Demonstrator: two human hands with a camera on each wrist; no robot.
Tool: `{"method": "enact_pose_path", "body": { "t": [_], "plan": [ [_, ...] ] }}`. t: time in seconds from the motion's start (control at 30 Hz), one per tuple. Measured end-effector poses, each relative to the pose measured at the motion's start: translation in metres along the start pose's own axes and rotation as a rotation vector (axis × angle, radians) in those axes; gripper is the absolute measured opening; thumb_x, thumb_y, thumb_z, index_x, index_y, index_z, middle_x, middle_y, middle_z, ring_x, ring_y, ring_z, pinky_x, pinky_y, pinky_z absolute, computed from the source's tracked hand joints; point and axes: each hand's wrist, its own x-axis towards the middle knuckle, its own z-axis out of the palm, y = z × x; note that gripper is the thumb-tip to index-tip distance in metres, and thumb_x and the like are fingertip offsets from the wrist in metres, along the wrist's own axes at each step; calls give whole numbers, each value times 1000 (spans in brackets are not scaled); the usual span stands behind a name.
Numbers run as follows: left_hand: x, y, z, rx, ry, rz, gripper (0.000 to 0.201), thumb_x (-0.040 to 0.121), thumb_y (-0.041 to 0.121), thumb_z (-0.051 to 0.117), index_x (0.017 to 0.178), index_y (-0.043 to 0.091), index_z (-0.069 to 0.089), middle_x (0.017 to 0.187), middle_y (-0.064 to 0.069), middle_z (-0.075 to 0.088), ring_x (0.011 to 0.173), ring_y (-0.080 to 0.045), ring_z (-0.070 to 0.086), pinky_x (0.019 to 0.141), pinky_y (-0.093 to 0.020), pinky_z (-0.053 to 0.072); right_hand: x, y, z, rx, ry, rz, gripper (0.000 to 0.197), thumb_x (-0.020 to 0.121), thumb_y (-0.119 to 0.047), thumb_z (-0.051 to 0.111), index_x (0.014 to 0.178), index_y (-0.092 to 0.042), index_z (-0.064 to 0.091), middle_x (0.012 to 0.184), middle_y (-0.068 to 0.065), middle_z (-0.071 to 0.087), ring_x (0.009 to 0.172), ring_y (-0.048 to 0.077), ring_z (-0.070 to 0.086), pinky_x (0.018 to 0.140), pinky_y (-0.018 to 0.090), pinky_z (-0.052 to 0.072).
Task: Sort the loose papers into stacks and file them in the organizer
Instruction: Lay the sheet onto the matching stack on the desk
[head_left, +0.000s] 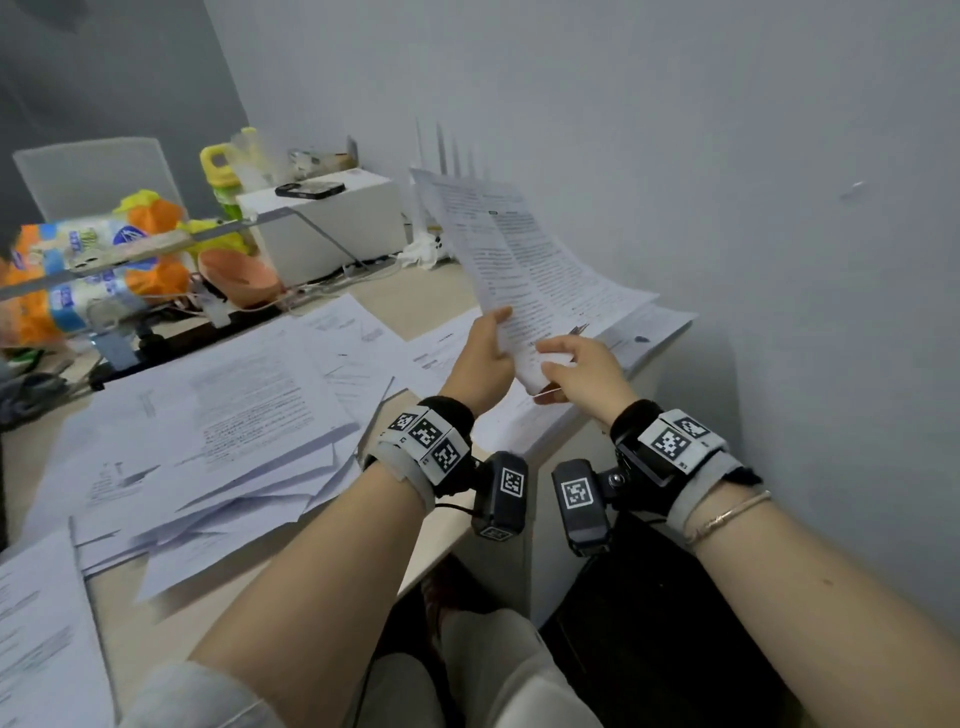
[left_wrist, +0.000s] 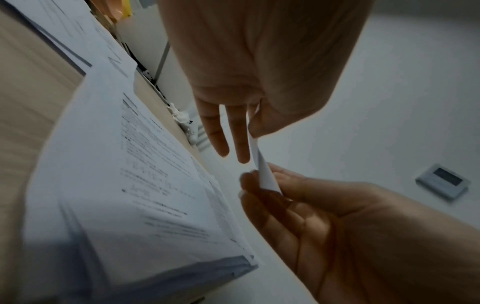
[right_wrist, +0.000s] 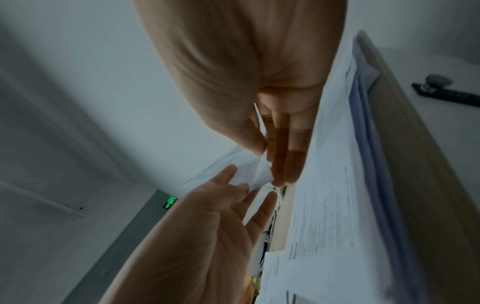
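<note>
Above: both hands lift a thin sheaf of printed sheets (head_left: 524, 270) off the surface (head_left: 415, 306) at its right end, near the wall, tilted up, prob. so the text can be read for sorting. Left hand (head_left: 480, 353) pinches the lower edge, thumb on top; right hand (head_left: 584, 371) pinches the bottom corner w/ its fingers (left_wrist: 262, 197), likely to peel one page. Loose papers (head_left: 234, 431) lie scattered to the left, unsorted. No organizer identifiable.

The loose papers (head_left: 249, 415) are white with fine black print, lying on a pale beige desk (head_left: 431, 301). A black phone (head_left: 310, 189) sits on a white box (head_left: 332, 228), near a salmon-pink bowl (head_left: 239, 278) and an orange, blue and white package (head_left: 83, 270). Both wrist bands (head_left: 431, 436) carry black-and-white square codes.
</note>
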Motion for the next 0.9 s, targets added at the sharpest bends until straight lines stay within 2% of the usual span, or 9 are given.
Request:
{"method": "enact_pose_path", "body": {
  "t": [0.07,0.2,0.3,0.43,0.53,0.63,0.77,0.83,0.9],
  "plan": [
    [7,-2,9,75,-43,26,60,91,-3,45,145,11,24,150,-7,28,135,-23,35,112,-39,33,6,7,-13,-15,67,17,34,92,5,46,121,-6,58,123,0,45,61,19,67,57,24,58],
    [19,-3,20,129,-89,27,84,89,9,59,151,20,3,157,-4,16,139,-21,31,113,-36,30,25,21,-39,-40,199,16,31,91,4,48,115,-10,62,137,7,45,54,21,68,74,42,59],
    [27,-7,24,290,-168,-58,98,87,15,65,150,23,-9,155,-9,21,139,-23,32,109,-31,29,40,31,-56,-57,238,36,32,91,4,47,115,-10,62,141,12,42,49,18,66,77,44,58],
    [36,-25,31,512,-307,-198,92,86,30,66,151,22,1,156,-6,20,142,-24,24,114,-39,24,61,43,-73,-38,289,95,31,91,6,44,113,-9,61,139,15,42,47,19,63,75,43,58],
    [42,-38,32,654,-358,-277,96,79,51,67,150,25,9,156,-6,19,142,-29,20,113,-52,23,72,50,-81,-109,296,111,31,92,6,43,115,-6,60,140,16,42,46,17,61,57,25,58],
    [43,-42,31,761,-439,-334,92,71,66,63,146,28,25,151,-7,27,137,-32,26,109,-55,26,83,56,-88,-203,295,114,34,89,8,42,110,-8,64,136,17,48,40,14,61,48,18,53],
    [42,-43,26,799,-461,-335,90,69,63,69,142,25,33,146,-6,34,132,-28,34,107,-46,33,93,62,-92,-271,299,160,31,88,8,45,106,-7,66,112,14,60,40,15,61,55,25,57],
    [41,-41,24,807,-476,-343,89,69,60,71,142,25,34,143,-7,35,130,-28,35,105,-43,35,94,65,-91,-283,302,188,32,88,8,46,110,-5,66,101,10,57,33,9,57,47,18,53],
    [38,-38,24,815,-483,-340,89,69,58,73,141,25,34,142,-7,35,129,-28,36,103,-43,36,93,67,-89,-270,315,212,32,88,9,45,109,-3,65,106,11,57,30,8,55,39,15,48]
  ]
}}
